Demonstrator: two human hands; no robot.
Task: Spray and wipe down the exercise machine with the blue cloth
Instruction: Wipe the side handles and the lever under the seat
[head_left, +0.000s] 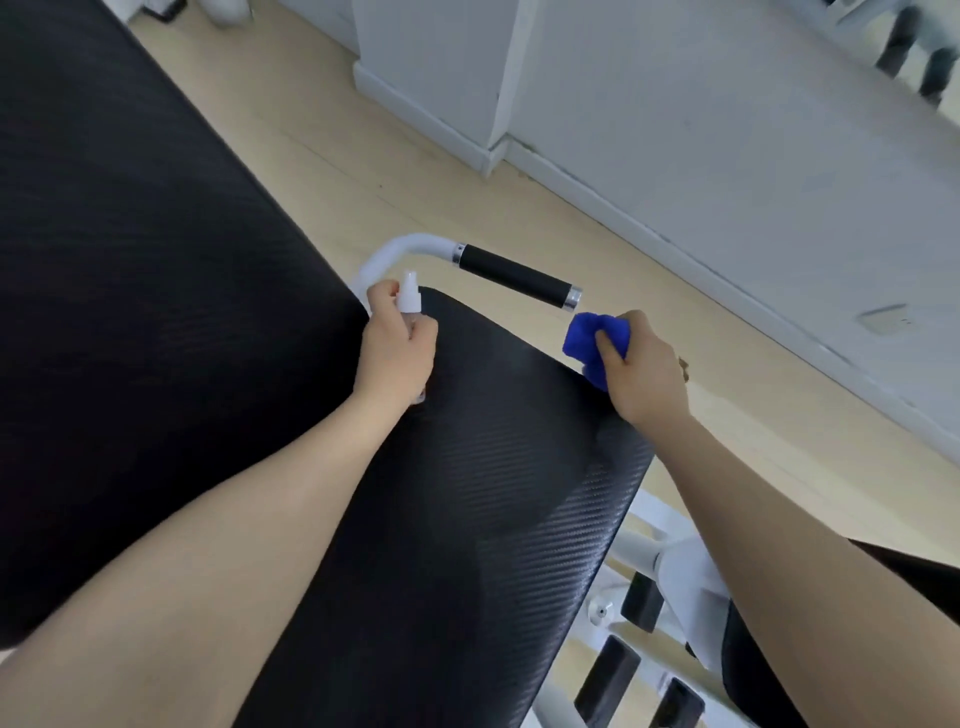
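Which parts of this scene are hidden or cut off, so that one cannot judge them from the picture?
- Spray bottle, head view: the left hand wraps its body, so how full it is stays unknown.
- Blue cloth, head view: bunched in the right hand; its full shape is hidden.
- Black seat pad, head view: any wet film is too faint to tell.
- Machine frame, head view: cut off by the bottom edge and the right forearm.

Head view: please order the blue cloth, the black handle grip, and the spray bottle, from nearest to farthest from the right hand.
From the right hand:
1. blue cloth, pinched in that hand.
2. black handle grip, just up-left of it.
3. spray bottle, across the pad, in the left hand.
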